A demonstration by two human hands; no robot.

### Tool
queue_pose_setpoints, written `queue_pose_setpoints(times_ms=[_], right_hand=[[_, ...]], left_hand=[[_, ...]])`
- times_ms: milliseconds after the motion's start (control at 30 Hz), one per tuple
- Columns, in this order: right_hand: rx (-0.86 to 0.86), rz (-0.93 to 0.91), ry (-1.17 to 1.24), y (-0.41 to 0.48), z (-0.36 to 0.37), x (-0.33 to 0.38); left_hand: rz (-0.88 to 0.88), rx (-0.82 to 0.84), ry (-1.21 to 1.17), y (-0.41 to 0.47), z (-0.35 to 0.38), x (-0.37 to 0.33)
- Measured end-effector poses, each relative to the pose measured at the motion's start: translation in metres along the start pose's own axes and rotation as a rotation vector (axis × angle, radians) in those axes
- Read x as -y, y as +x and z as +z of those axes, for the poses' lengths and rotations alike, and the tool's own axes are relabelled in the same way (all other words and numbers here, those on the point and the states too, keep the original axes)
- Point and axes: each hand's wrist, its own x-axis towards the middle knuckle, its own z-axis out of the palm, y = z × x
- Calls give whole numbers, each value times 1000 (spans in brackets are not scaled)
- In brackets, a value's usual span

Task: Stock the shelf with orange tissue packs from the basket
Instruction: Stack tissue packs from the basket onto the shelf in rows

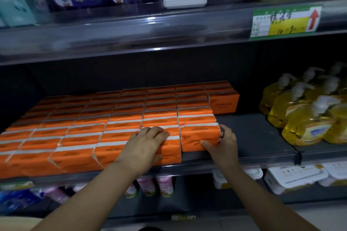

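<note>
Starting at the left, the orange tissue packs fill the middle shelf in tight rows, each standing on its long edge, column after column from front to back. The left hand lies on the front pack of the second-to-last full column. Its fingers are fairly straight over the top and the thumb rests down the front face, so it presses and steadies the pack and does not grip it. Just beside that, the end pack stands at the front of the last full column, touching its neighbour. The right hand holds it, thumb on the front face and fingers curled round its right end. Further right the shelf is bare at the front, with only a few packs at the back, and then come yellow soap bottles. The basket is not in view.

This looks like the seating step: the end pack is being squared against the row while the other hand keeps the neighbours from tipping. The next move probably calls for letting go of it cleanly, fetching another pack from the basket, and starting on the gap in front of the back packs. Each new one would need to stand upright and snug, well apart from the bottles.
</note>
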Motion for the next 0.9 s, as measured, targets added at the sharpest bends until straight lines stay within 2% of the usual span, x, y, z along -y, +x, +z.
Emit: queue_pose_setpoints(times_ms=[233,333,433,533,667,800,900], right_hand=[[112,-11,-197,-7,-16,3],[63,-47,-290,-19,-26,6],[-41,-160,-319,-36,-33,19],[-43,-280,-297,-55,-30,41],[103,-437,-236,-85,-2,78],[342,-553,-226,-120,54,114],[557,-599,-256,-154,105,134]], left_hand=[[-28,-75,15,-14,-17,5],[-34,-92,41,-31,-26,12],[-21,-151,98,-53,-34,25],[-41,-180,143,-81,-43,40],[-123,-135,202,-140,-45,73],[-351,16,177,-218,-47,119],[-510,47,93,-288,-42,154]])
